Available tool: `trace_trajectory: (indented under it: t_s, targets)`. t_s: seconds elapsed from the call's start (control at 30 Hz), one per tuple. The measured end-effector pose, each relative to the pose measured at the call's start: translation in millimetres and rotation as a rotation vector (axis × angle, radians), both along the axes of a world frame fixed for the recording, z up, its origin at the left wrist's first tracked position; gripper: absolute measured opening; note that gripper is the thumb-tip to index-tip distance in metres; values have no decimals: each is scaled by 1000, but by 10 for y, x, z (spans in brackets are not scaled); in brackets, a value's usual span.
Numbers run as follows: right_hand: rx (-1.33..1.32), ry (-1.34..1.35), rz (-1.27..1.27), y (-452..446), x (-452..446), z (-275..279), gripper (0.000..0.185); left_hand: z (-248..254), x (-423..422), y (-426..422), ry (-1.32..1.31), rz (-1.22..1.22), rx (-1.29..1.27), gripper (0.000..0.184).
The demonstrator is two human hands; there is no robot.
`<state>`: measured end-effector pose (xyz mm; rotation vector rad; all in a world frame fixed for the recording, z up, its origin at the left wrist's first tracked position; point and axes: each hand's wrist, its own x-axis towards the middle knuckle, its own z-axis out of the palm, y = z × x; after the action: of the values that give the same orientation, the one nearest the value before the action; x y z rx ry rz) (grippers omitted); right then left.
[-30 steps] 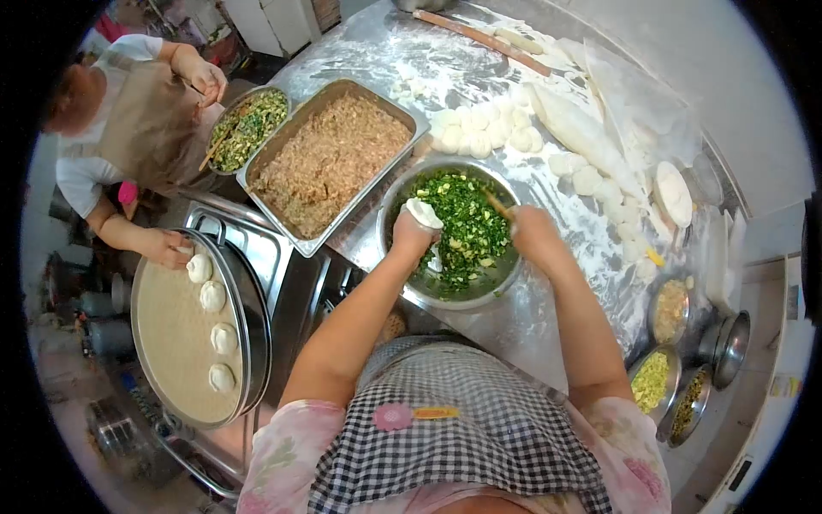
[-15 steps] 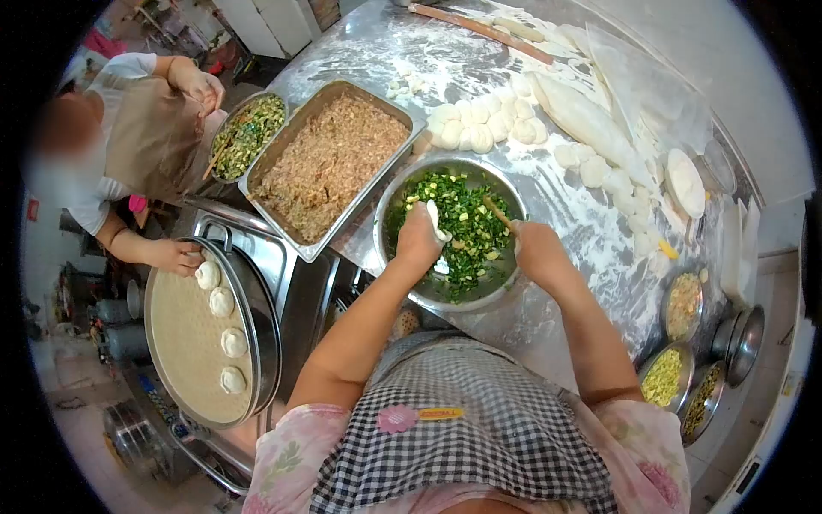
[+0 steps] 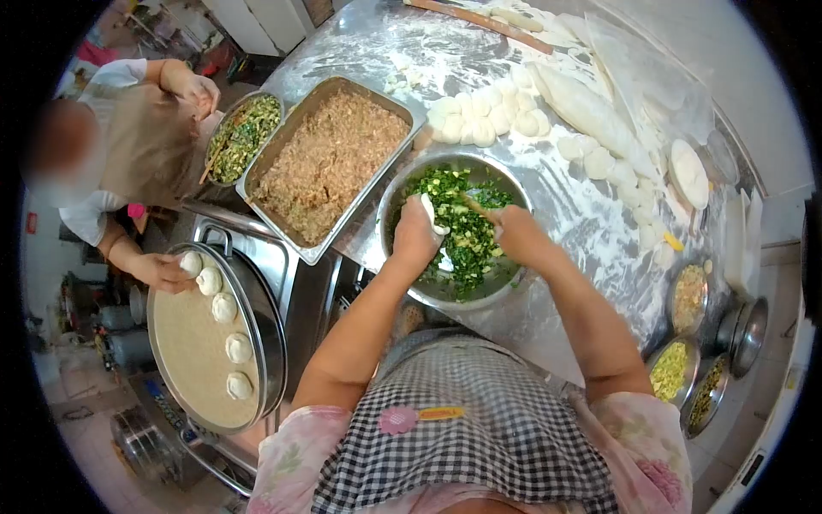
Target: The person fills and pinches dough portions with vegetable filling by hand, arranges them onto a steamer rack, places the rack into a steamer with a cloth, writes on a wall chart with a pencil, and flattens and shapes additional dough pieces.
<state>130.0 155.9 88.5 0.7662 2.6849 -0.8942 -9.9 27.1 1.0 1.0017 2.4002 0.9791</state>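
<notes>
A steel bowl [image 3: 516, 184] of chopped green filling [image 3: 467, 257] stands in front of me on the floured table. Over its left side my left hand [image 3: 416, 231] is closed round a white dough wrapper [image 3: 432, 214], whose edge shows at the fingers. My right hand [image 3: 521, 234], at the bowl's right side, grips a wooden stick [image 3: 477, 207]; its far end reaches into the greens. Whatever lies inside the wrapper is hidden from view.
A metal tray [image 3: 407, 116] of meat filling adjoins the bowl. At left, a co-worker's hand [image 3: 163, 271] touches a bun on a round steamer [image 3: 272, 377]. Dough pieces [image 3: 479, 116], a rolling pin [image 3: 479, 22] and small bowls [image 3: 685, 377] lie beyond or right.
My right hand has moved left with the stick, further over the bowl. The wrapper in my left hand has turned more upright. Another bun now shows at the co-worker's fingers on the steamer.
</notes>
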Motion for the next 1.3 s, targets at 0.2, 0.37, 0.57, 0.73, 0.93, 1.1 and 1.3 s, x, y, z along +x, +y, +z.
trace_trajectory:
  t_s: [0.2, 0.37, 0.57, 0.73, 0.93, 1.1, 1.3]
  targets:
    - [-94, 122, 29, -574, 121, -43, 40, 24, 122, -11, 106, -59, 25, 64]
    - [-14, 72, -116, -197, 331, 195, 36, 56, 108, -24, 26, -103, -7, 69]
    - [-90, 184, -3, -637, 196, -174, 34, 132, 152, -86, 71, -124, -71, 74]
    - [-54, 79, 23, -492, 306, -7, 30, 99, 125, -114, 95, -159, -10, 69]
    - [-321, 58, -130, -324, 357, -155, 28, 77, 131, -136, -13, -178, -89, 70]
    - [-255, 104, -127, -661, 189, 25, 27, 110, 171, -171, 35, -118, -38, 70]
    - [89, 66, 72, -893, 176, 301, 39, 329, 184, -155, 163, -69, 123, 63]
